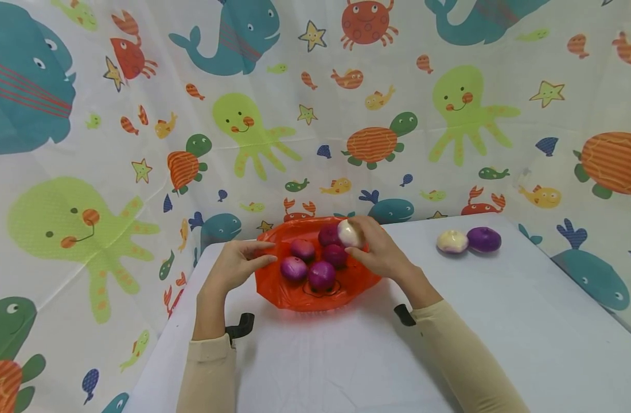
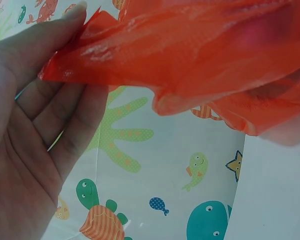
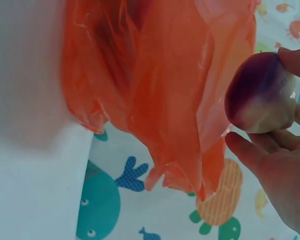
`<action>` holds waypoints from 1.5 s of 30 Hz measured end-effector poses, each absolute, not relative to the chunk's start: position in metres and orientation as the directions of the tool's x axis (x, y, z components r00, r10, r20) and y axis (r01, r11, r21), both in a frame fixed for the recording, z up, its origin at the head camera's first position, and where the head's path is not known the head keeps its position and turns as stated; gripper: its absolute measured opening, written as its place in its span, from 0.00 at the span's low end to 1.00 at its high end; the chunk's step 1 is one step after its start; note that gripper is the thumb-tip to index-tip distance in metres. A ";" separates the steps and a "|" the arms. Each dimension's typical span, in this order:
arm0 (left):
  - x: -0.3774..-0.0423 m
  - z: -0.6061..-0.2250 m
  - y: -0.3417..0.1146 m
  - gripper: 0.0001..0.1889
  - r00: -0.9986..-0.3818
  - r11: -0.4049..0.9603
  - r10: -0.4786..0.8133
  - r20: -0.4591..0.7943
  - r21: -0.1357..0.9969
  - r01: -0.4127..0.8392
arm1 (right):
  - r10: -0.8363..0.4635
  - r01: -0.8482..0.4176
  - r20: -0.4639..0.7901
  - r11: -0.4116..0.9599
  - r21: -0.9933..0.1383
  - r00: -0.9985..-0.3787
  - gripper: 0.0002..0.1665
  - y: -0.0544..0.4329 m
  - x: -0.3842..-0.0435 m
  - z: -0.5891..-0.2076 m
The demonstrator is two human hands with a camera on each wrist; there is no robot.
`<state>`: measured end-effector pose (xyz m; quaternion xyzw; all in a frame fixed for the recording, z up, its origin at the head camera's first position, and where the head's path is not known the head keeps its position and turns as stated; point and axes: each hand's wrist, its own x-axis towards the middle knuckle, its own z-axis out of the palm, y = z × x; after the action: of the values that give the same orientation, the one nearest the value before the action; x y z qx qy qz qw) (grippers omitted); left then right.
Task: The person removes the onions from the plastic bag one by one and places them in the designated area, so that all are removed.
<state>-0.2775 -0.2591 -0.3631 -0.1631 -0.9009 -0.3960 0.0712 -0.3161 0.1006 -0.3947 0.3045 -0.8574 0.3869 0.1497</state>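
My right hand (image 1: 376, 246) holds a round white-and-purple turnip (image 3: 262, 92) over the right side of a red plastic bag (image 1: 274, 295). Thumb and fingers lie around its sides. The bag gapes upward on the table, with several round purple-red onions (image 1: 322, 275) inside. At the bag's left rim, my left hand (image 1: 233, 265) reaches in with thumb and fingers spread apart. In the left wrist view, the red film overlaps the left fingertips, and the fingers (image 2: 82, 130) look fairly straight.
On the back right of the white table (image 1: 501, 321) sit a pale round vegetable (image 1: 452, 242) and a dark purple one (image 1: 484, 240), side by side. A curtain (image 1: 315, 86) printed with sea animals hangs behind and to the left. A black wrist mount (image 1: 241, 326) sticks out from the left sleeve.
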 end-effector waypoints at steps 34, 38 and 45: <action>-0.279 -0.364 -0.259 0.20 -0.939 0.628 0.238 0.249 0.698 0.344 | -0.265 -0.651 0.618 0.513 -0.560 -0.740 0.36 0.153 -0.325 -0.386; -0.280 -0.365 -0.259 0.20 -0.938 0.628 0.240 0.251 0.696 0.347 | -0.252 -0.662 0.641 0.511 -0.548 -0.725 0.35 0.158 -0.328 -0.386; -0.281 -0.365 -0.259 0.20 -0.938 0.626 0.240 0.249 0.699 0.346 | -0.231 -0.643 0.636 0.531 -0.551 -0.736 0.35 0.168 -0.330 -0.386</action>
<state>-0.2807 -0.2589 -0.3654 -0.1628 -0.8994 -0.4004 0.0660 -0.3301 0.1681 -0.3861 0.2611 -0.8377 0.4077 0.2526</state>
